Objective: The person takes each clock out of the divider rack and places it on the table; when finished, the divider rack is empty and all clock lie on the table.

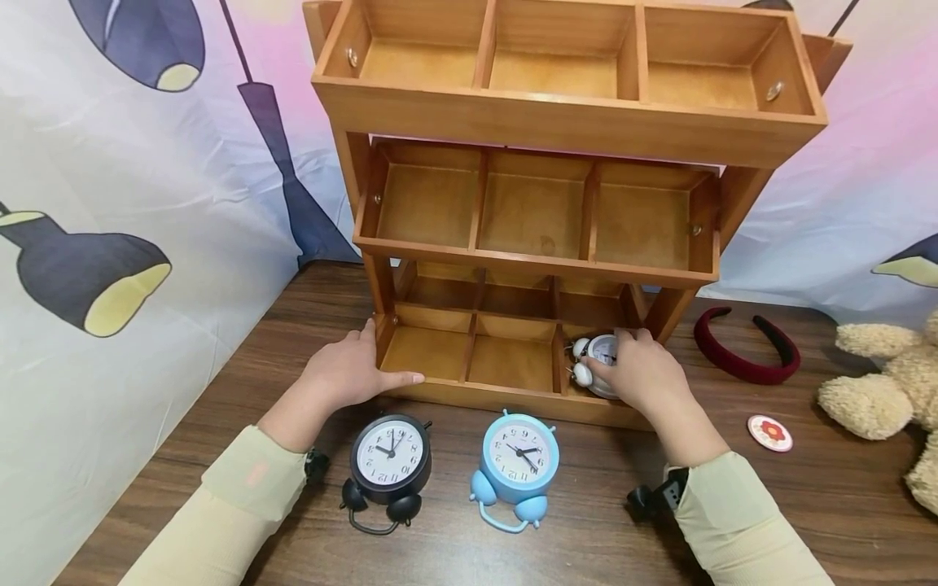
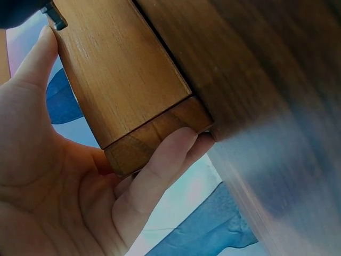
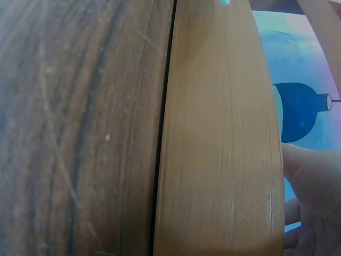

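Note:
A three-tier wooden shelf (image 1: 513,396), each tier split into compartments, stands on the table. My left hand (image 1: 348,370) grips the left end of its bottom tier, thumb along the front rim. In the left wrist view, the fingers (image 2: 154,173) wrap around the wooden end. In the bottom right compartment lies a white twin-bell alarm clock (image 1: 603,350), its bells toward the left. My right hand (image 1: 648,374) holds this clock, thumb across it and covering part of the face. A black alarm clock (image 1: 391,456) and a light blue one (image 1: 519,460) lie face up before the shelf.
A dark red headband (image 1: 747,366) lies right of the shelf, with a round flower badge (image 1: 769,433) nearer the front. A plush toy (image 1: 879,399) sits at the right edge. Behind hangs a cloth (image 1: 220,179) printed with lamps.

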A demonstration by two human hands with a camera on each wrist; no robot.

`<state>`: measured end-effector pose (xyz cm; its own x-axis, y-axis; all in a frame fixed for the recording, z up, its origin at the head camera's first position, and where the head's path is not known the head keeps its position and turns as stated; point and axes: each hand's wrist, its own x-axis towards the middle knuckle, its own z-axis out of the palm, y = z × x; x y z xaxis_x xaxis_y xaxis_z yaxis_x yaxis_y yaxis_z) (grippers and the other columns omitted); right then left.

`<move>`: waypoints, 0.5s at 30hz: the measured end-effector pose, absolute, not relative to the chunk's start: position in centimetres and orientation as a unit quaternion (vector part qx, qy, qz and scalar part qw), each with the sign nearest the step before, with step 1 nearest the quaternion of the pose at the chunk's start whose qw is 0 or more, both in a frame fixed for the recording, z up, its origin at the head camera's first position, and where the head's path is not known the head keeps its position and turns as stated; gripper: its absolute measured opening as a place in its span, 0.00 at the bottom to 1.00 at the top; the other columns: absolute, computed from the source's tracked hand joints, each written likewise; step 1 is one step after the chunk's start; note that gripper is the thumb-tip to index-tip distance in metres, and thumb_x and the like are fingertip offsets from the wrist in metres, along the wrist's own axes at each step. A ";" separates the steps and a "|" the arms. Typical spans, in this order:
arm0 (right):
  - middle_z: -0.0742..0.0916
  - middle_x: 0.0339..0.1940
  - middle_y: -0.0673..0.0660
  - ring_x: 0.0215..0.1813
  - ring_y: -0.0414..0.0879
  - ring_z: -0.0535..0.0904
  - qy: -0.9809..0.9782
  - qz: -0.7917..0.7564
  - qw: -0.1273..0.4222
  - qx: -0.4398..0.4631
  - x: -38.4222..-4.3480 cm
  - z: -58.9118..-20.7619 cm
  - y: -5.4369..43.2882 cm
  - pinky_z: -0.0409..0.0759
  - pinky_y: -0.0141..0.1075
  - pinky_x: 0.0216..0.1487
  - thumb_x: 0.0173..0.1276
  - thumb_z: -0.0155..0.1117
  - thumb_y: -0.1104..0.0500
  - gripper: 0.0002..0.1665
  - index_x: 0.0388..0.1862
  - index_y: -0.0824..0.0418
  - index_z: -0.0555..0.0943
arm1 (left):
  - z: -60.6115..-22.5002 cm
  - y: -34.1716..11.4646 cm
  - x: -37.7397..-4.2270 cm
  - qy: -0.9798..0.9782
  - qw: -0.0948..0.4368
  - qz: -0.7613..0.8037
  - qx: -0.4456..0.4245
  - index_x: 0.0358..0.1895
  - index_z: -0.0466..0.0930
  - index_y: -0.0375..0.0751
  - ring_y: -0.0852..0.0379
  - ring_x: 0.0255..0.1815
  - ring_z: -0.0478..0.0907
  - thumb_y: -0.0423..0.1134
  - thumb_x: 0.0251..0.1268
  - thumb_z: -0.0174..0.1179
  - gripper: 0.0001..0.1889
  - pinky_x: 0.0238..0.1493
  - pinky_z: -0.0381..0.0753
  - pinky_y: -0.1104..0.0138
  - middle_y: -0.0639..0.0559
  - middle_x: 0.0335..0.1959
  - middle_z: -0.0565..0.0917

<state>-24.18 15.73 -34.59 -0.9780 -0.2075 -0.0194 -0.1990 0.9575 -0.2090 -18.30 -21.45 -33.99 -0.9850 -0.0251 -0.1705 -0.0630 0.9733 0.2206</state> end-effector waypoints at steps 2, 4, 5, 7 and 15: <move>0.75 0.57 0.79 0.53 0.70 0.78 0.989 -0.103 0.021 -0.102 -24.3 -34.6 15.8 0.77 0.62 0.52 0.68 0.63 0.39 0.47 0.67 0.76 0.69 | -34.0 -21.4 -18.3 0.990 0.084 0.112 -0.022 0.75 0.44 0.19 0.25 0.64 0.68 0.79 0.51 0.56 0.68 0.57 0.73 0.40 0.18 0.69 0.61; 0.75 0.57 0.78 0.53 0.69 0.78 0.989 -0.103 0.021 -0.101 -24.3 -34.6 15.8 0.77 0.62 0.51 0.67 0.64 0.38 0.46 0.67 0.75 0.69 | -34.0 -21.4 -18.3 0.990 0.084 0.112 -0.022 0.75 0.44 0.19 0.25 0.65 0.67 0.79 0.51 0.56 0.68 0.57 0.73 0.40 0.18 0.69 0.61; 0.75 0.57 0.78 0.53 0.69 0.78 0.989 -0.105 0.021 -0.100 -24.3 -34.6 15.8 0.77 0.62 0.51 0.67 0.64 0.38 0.46 0.67 0.75 0.70 | -34.1 -21.4 -18.3 0.990 0.084 0.112 -0.022 0.75 0.44 0.19 0.24 0.65 0.67 0.79 0.52 0.56 0.68 0.58 0.73 0.40 0.18 0.69 0.61; 0.75 0.57 0.78 0.53 0.69 0.78 0.989 -0.106 0.019 -0.098 -24.3 -34.6 15.8 0.77 0.62 0.50 0.66 0.65 0.38 0.46 0.67 0.75 0.70 | -34.1 -21.4 -18.3 0.990 0.083 0.110 -0.021 0.75 0.44 0.19 0.25 0.65 0.67 0.79 0.52 0.56 0.68 0.58 0.73 0.40 0.18 0.69 0.61; 0.76 0.57 0.77 0.53 0.68 0.78 0.988 -0.116 0.009 -0.099 -24.3 -34.7 15.9 0.77 0.62 0.50 0.66 0.65 0.39 0.45 0.67 0.73 0.71 | -34.1 -21.4 -18.3 0.991 0.083 0.108 -0.020 0.75 0.44 0.18 0.25 0.65 0.67 0.79 0.52 0.56 0.68 0.58 0.73 0.40 0.18 0.69 0.61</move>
<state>-24.29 15.89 -34.65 -0.9802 -0.1978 0.0045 -0.1934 0.9534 -0.2317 -18.30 -21.43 -34.08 -0.9856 -0.0211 -0.1679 -0.0568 0.9759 0.2107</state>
